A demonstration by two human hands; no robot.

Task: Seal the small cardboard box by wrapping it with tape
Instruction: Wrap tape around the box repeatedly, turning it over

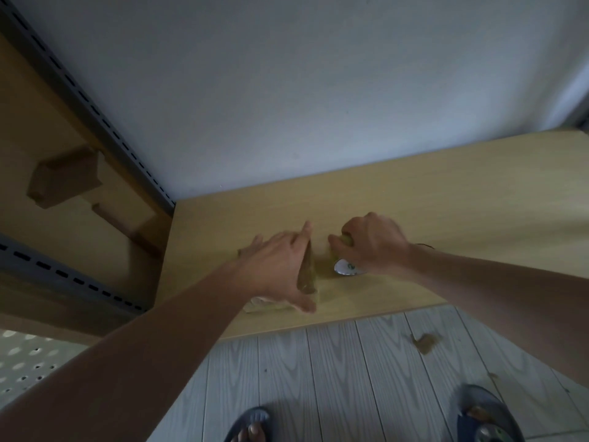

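Pressing flat with fingers spread, the left hand [280, 269] pins the small cardboard box [267, 307] to the counter [446, 202], while the right hand [373, 244], just beside it rightward, clutches the tape roll [345, 267], tape apparently stretched sideways between them.

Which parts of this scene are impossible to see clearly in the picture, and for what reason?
1. The small cardboard box, head view: mostly under the left hand; its flaps and seams are hidden.
2. The tape roll, head view: the right hand grips it; only a pale, blurred part shows.
3. Where tape meets the box: lost in motion blur.
4. The brown scrap, head view: too small and blurred to identify.
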